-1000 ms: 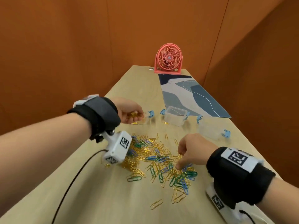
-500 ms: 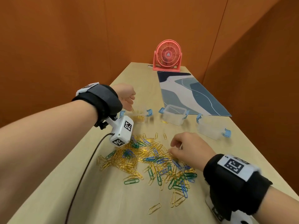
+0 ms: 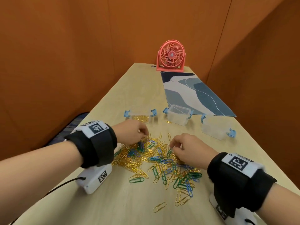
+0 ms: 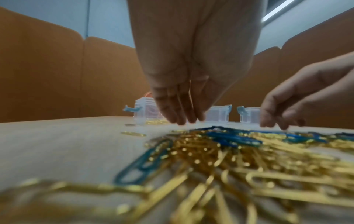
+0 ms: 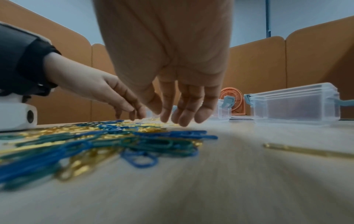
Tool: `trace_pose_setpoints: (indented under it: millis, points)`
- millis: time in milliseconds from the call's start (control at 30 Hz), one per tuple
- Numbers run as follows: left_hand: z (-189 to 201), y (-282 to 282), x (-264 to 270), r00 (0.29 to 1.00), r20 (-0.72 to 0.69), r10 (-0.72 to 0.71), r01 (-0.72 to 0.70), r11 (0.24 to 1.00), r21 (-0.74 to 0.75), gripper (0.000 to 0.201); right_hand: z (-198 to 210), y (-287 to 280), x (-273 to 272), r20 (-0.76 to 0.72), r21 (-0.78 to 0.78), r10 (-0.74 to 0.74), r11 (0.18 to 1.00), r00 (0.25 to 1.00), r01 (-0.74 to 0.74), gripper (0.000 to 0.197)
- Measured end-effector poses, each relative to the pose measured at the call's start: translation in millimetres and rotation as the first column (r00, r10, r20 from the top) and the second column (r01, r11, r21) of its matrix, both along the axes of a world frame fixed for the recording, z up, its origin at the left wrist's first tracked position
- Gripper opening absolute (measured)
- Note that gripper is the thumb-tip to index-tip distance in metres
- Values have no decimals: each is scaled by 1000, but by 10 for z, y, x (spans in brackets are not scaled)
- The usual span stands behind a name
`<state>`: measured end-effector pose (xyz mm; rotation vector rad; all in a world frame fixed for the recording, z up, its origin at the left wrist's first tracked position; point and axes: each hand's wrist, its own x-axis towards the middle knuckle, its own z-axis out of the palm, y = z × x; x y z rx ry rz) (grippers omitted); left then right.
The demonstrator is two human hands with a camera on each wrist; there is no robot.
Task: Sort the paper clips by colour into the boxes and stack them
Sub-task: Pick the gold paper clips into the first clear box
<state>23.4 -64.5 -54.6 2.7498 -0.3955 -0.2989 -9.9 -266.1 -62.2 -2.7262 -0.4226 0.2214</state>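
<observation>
A heap of gold, blue and green paper clips lies on the table between my hands. My left hand reaches down onto the heap's far left edge, fingers nearly straight and close together, with no clip seen in them. My right hand hovers over the heap's far right part, its fingers hanging loosely and spread, tips just at the clips. Beyond the heap stand three clear boxes with blue latches. The left box holds gold clips. The middle box and right box look empty.
A blue patterned mat lies behind the boxes and a pink fan stands at the table's far end. Orange walls close in on both sides. Single gold clips lie near the front edge and by the middle box.
My left hand dropped gold clips at the left box, then came back down onto the heap. My right hand shifted a little farther over the heap.
</observation>
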Motion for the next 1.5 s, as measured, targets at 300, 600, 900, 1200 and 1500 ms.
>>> trace_pose_setpoints:
  millis: [300, 600, 900, 1200, 1500]
  points:
    - [-12, -602, 433, 987, 0, -163, 161, 974, 157, 49, -43, -73, 108, -13, -246, -218, 947, 976, 208, 33]
    - [35, -542, 233, 973, 28, -229, 224, 966, 128, 40, 54, 6, -5, -67, 57, 26, 998, 997, -22, 24]
    - [357, 293, -244, 961, 3, 277, -250, 862, 440, 29, 75, -56, -137, -241, -54, 93, 993, 966, -109, 113]
    - [-19, 231, -362, 956, -53, 289, -279, 950, 137, 25, 19, 2, -120, -118, 31, 164, 986, 979, -161, 58]
    - [-44, 295, -204, 988, -151, 8, 26, 974, 224, 89, -20, 211, 31, 36, 10, 288, 958, 957, -288, 61]
